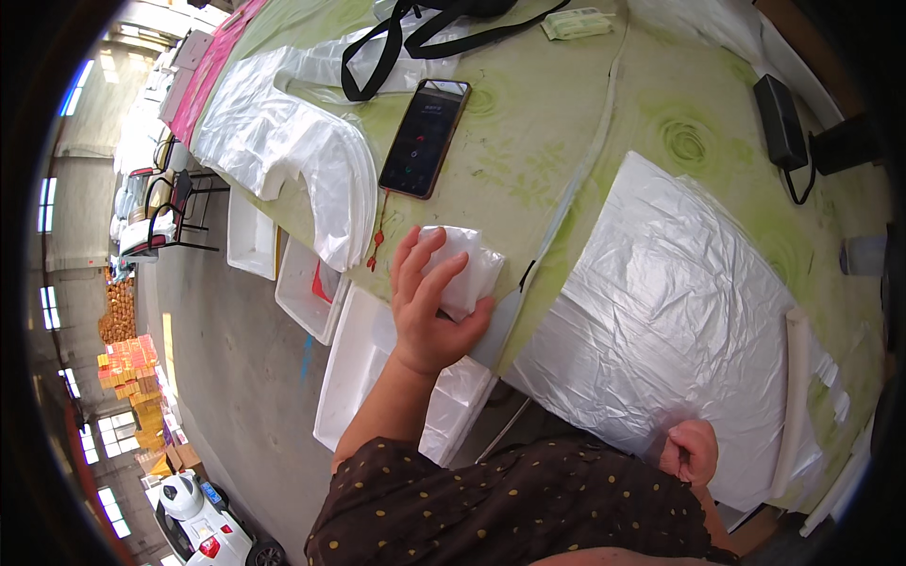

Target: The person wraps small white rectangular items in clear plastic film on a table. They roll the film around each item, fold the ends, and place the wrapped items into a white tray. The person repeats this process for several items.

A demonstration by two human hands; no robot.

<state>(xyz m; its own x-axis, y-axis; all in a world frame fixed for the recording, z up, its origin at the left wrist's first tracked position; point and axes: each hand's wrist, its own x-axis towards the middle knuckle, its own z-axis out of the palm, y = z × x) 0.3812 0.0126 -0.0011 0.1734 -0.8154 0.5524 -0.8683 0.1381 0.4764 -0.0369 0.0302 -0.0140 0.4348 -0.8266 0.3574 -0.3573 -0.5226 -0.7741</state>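
My left hand [432, 316] is at the table's near edge, its fingers and thumb curled round a small folded wad of thin white plastic film [483, 269]. On the right, my right hand [690, 452] is closed in a fist at the near edge of a large flat stack of translucent plastic sheets [661, 321]. Whatever its fingers hold, if anything, is hidden. Beyond my left hand lies a phone [425, 139] with a lit screen and a red beaded cord. Another pile of clear plastic bags [311, 151], with a curved cut-out, hangs over the table's left edge.
White foam boxes [335, 396] stand below the table's left edge. A black strap [377, 57] and a small light-green packet [578, 24] lie at the back. A black power adapter [780, 123] and a pale roll [791, 406] are at the right. A white car [203, 519] stands beyond.
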